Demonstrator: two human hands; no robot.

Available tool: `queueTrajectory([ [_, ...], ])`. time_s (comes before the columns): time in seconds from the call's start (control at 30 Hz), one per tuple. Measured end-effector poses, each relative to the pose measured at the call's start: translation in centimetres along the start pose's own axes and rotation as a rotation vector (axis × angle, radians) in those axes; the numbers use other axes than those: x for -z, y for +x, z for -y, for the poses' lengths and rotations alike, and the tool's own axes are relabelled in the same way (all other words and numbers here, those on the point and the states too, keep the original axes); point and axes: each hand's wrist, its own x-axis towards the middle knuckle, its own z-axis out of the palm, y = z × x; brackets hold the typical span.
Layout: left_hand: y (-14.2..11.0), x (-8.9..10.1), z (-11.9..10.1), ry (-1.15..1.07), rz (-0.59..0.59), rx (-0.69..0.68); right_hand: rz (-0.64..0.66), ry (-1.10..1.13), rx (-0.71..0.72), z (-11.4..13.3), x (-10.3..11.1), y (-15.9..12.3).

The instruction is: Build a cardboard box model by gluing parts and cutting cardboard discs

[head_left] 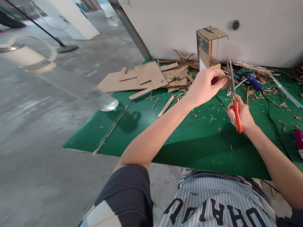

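Observation:
Between the thumb and fingers of my left hand (209,83) is a small rounded piece of cardboard (227,81). My right hand (242,113) grips a pair of scissors (233,83) with orange handles, their blades pointing up and away from me. The blades stand parted slightly and overlap the edge of the cardboard piece in this view; whether they touch it I cannot tell. Just behind my left hand rises a folded cardboard structure (203,47) with dark printed characters. A blue glue gun (254,82) with a pale glue stick lies to the right of the scissors.
Flat cardboard sheets (150,74) are piled at the back left of the green table (142,126). Scraps (272,86) litter the back right. A clear strip (111,129) crosses the left side. A blurred transparent cylinder (78,85) looms at left, and a purple box (298,142) sits at the right edge.

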Motion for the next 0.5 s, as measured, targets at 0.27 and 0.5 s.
queueTrajectory([
  [0.27,0.1,0.3,0.3,-0.004,0.017,-0.006,-0.021,-0.058,0.004,-0.2,0.1,0.1],
  [0.5,0.2,1.0,0.0,0.008,0.072,0.001,-0.062,-0.063,0.050,-0.1,0.2,-0.1],
])
